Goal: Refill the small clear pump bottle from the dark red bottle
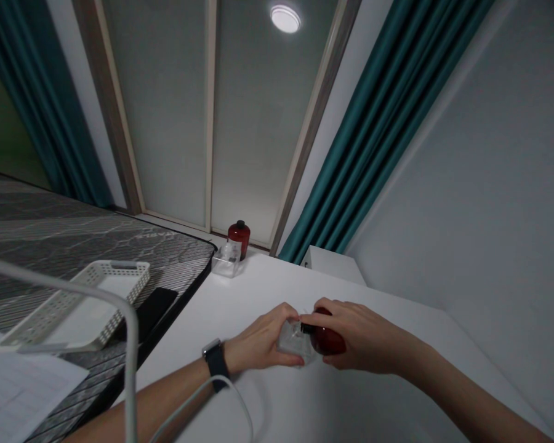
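My left hand [262, 341] grips a clear plastic box or holder [292, 344] on the white desk [221, 320], and a black-strapped watch [216, 363] sits on that wrist. My right hand [362, 335] wraps around a dark red bottle [331, 340]. The bottle lies on its side, its black neck [307, 329] pointing at the clear piece and close against it. At the far end of the desk, a second red bottle with a black cap [239, 239] stands behind a small clear box [226, 261].
Left of the desk lies a grey patterned mattress [74, 240], bearing a white perforated tray [80, 307], a black phone [153, 312] and white papers [18, 387]. A white curved lamp arm [130, 363] crosses the left foreground. A white cable [212, 394] runs below my left forearm.
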`<state>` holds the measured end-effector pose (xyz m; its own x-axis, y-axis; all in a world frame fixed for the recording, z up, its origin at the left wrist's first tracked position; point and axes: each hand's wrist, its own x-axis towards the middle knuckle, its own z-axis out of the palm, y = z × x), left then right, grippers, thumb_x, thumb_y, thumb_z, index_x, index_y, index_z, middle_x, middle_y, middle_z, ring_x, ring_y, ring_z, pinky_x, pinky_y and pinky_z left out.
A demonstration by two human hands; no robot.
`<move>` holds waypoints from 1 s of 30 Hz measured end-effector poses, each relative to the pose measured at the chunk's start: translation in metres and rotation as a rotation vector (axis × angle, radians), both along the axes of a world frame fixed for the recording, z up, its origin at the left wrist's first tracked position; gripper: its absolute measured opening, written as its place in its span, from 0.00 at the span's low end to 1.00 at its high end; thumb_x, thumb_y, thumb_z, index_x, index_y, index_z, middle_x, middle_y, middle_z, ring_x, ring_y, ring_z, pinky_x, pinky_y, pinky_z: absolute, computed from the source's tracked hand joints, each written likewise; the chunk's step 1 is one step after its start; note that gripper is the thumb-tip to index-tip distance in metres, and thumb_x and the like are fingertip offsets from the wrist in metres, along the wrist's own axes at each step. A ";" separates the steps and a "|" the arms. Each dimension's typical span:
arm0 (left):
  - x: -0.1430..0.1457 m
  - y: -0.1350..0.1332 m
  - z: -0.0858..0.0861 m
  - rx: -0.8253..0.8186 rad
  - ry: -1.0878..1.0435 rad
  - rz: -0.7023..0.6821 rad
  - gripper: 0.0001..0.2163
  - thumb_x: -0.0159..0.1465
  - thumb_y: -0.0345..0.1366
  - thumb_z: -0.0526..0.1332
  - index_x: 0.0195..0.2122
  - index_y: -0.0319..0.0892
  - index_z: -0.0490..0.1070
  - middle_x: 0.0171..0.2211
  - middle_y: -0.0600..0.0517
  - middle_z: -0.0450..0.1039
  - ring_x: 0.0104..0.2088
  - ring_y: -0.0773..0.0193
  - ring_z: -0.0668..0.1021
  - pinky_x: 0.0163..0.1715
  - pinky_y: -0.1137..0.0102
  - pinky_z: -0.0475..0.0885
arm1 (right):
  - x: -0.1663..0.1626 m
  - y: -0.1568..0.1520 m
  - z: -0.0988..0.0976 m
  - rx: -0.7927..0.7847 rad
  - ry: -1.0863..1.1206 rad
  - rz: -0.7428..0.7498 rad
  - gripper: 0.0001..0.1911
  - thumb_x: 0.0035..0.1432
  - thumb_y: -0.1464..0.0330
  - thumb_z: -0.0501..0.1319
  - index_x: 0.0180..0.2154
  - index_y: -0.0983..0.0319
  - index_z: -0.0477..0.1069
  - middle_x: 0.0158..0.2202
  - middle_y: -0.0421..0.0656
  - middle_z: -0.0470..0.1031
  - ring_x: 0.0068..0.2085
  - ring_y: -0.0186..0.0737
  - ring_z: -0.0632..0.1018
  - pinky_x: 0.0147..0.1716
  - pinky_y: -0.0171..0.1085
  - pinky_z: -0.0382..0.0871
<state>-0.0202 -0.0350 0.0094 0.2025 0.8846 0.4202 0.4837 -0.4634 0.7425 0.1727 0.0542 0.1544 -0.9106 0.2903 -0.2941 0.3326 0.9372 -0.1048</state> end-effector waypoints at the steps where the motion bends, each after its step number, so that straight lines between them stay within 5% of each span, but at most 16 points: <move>1: 0.000 0.000 0.000 0.000 0.001 0.004 0.31 0.55 0.39 0.74 0.53 0.45 0.58 0.49 0.46 0.68 0.47 0.54 0.75 0.48 0.61 0.71 | 0.000 0.000 0.000 0.001 0.001 0.000 0.38 0.51 0.69 0.66 0.63 0.47 0.62 0.50 0.46 0.71 0.46 0.50 0.76 0.44 0.45 0.65; 30: 0.000 0.000 -0.001 0.014 0.015 0.014 0.31 0.54 0.40 0.74 0.54 0.45 0.59 0.49 0.46 0.69 0.47 0.54 0.75 0.48 0.60 0.71 | 0.000 0.000 0.001 0.011 -0.008 0.004 0.37 0.51 0.69 0.65 0.62 0.47 0.63 0.49 0.46 0.71 0.46 0.51 0.76 0.43 0.45 0.65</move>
